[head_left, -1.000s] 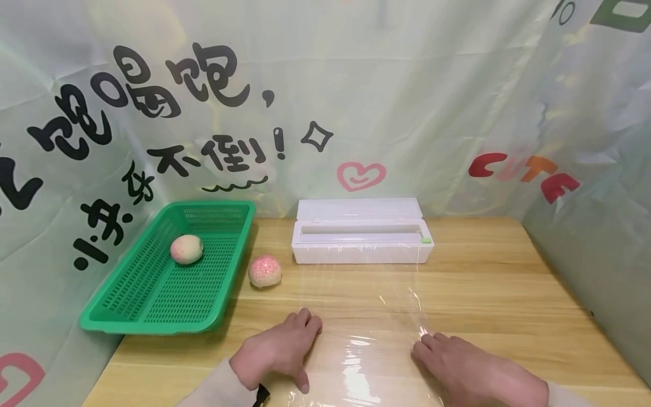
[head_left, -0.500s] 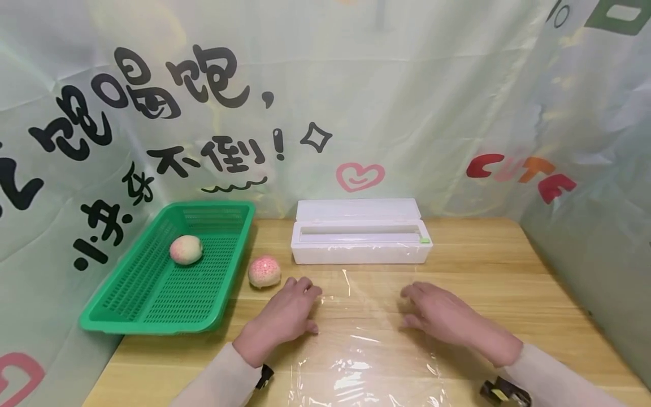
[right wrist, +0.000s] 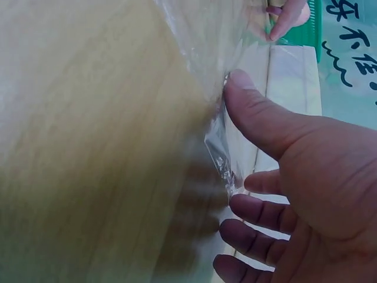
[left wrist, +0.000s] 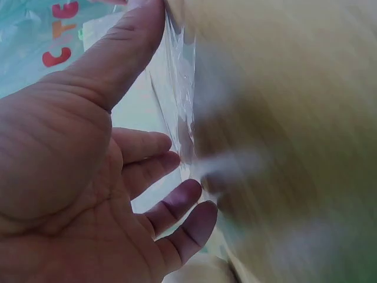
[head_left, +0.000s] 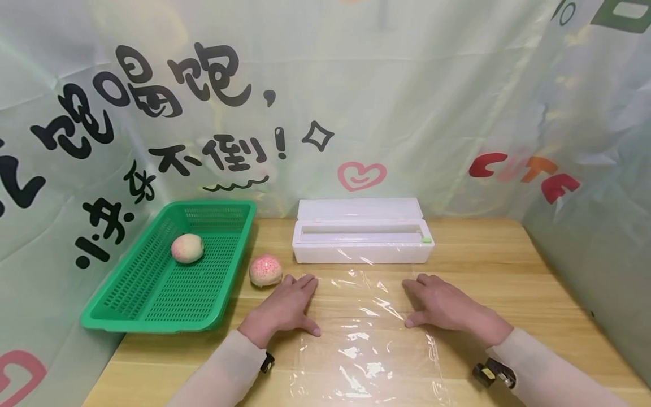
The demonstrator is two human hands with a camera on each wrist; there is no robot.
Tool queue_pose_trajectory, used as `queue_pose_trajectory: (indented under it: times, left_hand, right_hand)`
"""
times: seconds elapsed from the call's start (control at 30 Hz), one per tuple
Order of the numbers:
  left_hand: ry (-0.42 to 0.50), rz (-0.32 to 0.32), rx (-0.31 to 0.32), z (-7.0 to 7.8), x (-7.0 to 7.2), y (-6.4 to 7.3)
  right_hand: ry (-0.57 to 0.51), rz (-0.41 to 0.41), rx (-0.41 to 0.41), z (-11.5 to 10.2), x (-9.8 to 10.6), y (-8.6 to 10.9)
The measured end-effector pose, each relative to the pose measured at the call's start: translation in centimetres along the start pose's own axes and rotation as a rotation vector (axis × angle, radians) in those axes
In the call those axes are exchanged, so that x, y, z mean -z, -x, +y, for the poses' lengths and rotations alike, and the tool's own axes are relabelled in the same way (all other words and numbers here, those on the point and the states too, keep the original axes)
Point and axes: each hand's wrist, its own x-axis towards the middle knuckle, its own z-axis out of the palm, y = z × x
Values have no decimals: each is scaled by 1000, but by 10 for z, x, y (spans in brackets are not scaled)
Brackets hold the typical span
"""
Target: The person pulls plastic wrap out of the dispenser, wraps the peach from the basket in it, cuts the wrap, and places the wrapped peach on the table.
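A clear sheet of plastic wrap (head_left: 361, 353) lies over the table in front of a white wrap dispenser box (head_left: 362, 254), shiny and wrinkled. My left hand (head_left: 285, 308) rests at the sheet's left edge, thumb and fingers spread. Along the right edge is my right hand (head_left: 447, 305), its thumb apart from the fingers. Both wrist views show fingertips right at the border of the film (left wrist: 184, 82), with the fingers loosely bent. A pink-speckled, peach-like bun (head_left: 265, 271) sits just beyond my left fingers.
At the left stands a green plastic basket (head_left: 218, 308) holding another pink-and-cream bun (head_left: 187, 249). The dispenser's lid (head_left: 360, 209) is raised at the back, near a printed cloth backdrop (head_left: 427, 113). The wooden table (head_left: 519, 294) extends to the right.
Both hands have moved forward along the film's edges toward the dispenser box. More creases and glints now show in the film near the box. The buns and basket have stayed put.
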Motion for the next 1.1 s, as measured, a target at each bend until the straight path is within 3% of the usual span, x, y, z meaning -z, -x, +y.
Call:
queue_pose_trajectory:
  times: [0.27,0.4,0.53,0.63,0.7,0.77,0.9,1.0,1.1]
  left_hand:
    - [46,3,17,-8,2,-1]
    - [64,-39,60,0,14,8]
    - [58,-10,39,15,48,30]
    - [23,107,-42,19,85,46]
    - [-25,185,-44,14,112,53]
    - [-61,250,-19,0,137,58]
    - [-77,261,147,-47,178,62]
    - [-104,227,233,-92,193,61]
    - [-124,171,271,-133,197,59]
  right_hand:
    - [-6,-5,-17,2,0,-4]
    - [-30,-6,-38,2,3,-4]
    - [-45,53,-49,-4,6,-4]
    - [-58,97,-38,-10,8,-3]
    - [-70,102,-37,-13,9,-2]
    - [-76,91,-35,-15,9,-1]
    - [-65,41,-32,-17,6,0]
    - [-54,17,-27,-16,3,1]
    - [-49,20,-19,-14,-1,3]
